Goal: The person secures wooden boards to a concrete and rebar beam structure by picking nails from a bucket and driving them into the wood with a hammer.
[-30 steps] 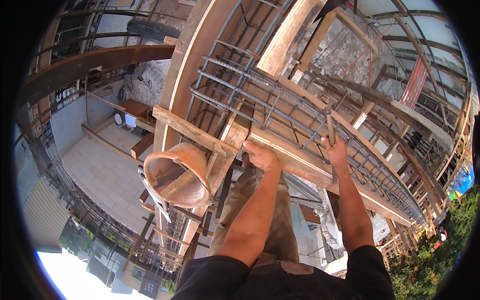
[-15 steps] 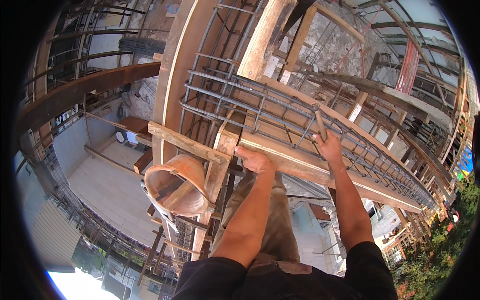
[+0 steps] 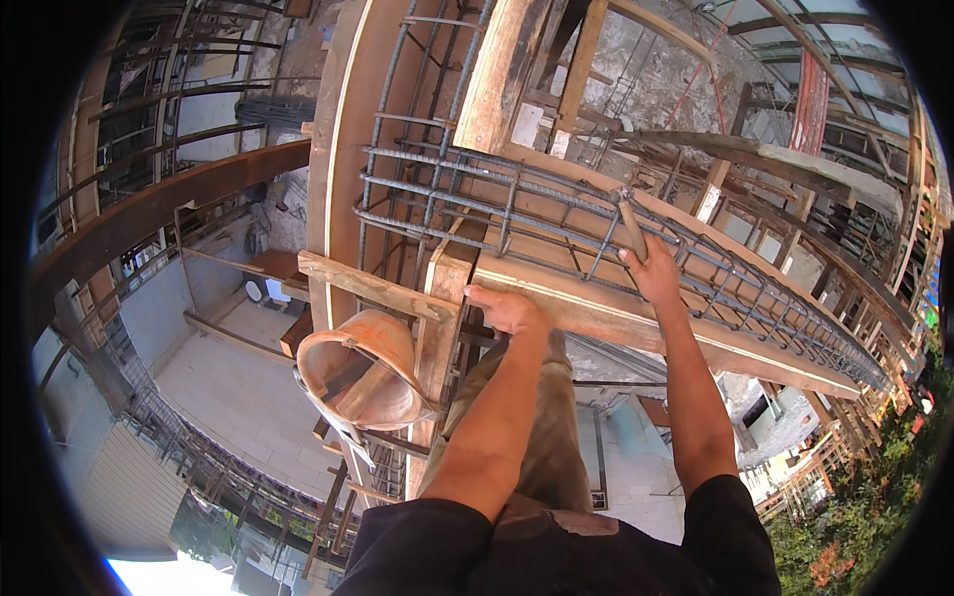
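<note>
My right hand (image 3: 653, 273) is wrapped around the wooden handle of a hammer (image 3: 633, 226). The hammer's small dark head points away from me, over the rebar cage (image 3: 556, 211), which partly blends with it. My left hand (image 3: 512, 312) is closed at the near end of a plywood form board (image 3: 566, 301), its thumb side against the wooden corner. Whatever its fingers pinch is too small or hidden to make out. Left of that hand stands a short upright timber block (image 3: 452, 276), with a narrow plank (image 3: 373, 286) running leftward from it.
An orange-stained bucket (image 3: 360, 372) with a stick inside hangs beside the plank. A thick timber post (image 3: 502, 79) rises beyond the cage. A rusty steel beam (image 3: 179, 199) crosses at left. Far below lies a pale tiled floor (image 3: 229, 348); green plants (image 3: 865, 497) show at lower right.
The hammer and my right hand have lifted slightly away from me. My left hand stays at the board's end. The whole view has turned a little.
</note>
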A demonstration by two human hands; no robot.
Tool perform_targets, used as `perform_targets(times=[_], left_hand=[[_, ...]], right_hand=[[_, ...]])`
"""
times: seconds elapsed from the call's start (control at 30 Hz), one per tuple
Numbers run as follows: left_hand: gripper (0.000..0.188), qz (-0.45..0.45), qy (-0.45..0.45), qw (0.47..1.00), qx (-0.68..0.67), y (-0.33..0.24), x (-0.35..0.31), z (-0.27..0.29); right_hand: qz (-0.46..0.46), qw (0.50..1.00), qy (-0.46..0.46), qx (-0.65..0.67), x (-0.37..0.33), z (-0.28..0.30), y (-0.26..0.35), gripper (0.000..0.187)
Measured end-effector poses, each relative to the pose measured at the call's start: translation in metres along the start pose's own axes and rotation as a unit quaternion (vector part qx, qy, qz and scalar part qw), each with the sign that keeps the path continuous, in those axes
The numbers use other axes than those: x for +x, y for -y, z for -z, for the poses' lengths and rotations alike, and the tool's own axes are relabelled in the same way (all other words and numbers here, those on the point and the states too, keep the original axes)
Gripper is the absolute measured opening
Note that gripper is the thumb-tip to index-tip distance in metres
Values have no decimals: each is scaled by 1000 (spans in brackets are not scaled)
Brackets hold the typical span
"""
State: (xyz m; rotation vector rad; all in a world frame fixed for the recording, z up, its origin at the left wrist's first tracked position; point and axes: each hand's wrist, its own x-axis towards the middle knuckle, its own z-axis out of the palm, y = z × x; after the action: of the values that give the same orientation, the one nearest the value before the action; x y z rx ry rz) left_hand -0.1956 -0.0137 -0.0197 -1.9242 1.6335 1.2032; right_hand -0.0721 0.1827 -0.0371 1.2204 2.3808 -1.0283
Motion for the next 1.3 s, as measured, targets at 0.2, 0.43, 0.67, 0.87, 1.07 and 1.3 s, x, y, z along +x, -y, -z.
perform_targets(times=[0.2, 0.43, 0.67, 0.87, 1.07, 1.3], left_hand=[[116, -36, -18, 999, 12, -1, -12, 1], [114, -71, 50, 996, 18, 7, -38, 4], [110, -58, 79, 994, -36, 15, -42, 7], [102, -88, 122, 988, -45, 21, -55, 3], [102, -76, 116, 989, -48, 16, -37, 3], [103, -50, 118, 990, -60, 11, -23, 5]], right_hand=[[-25, 981, -142, 128, -77, 7, 36, 44], [-251, 746, -397, 473, -168, 31, -33, 43], [-415, 366, -587, 591, -182, 79, -230, 56], [-408, 265, -516, 705, -171, 34, -296, 64], [-398, 316, -544, 668, -148, 28, -258, 67], [-322, 343, -524, 710, -155, 27, -265, 68]])
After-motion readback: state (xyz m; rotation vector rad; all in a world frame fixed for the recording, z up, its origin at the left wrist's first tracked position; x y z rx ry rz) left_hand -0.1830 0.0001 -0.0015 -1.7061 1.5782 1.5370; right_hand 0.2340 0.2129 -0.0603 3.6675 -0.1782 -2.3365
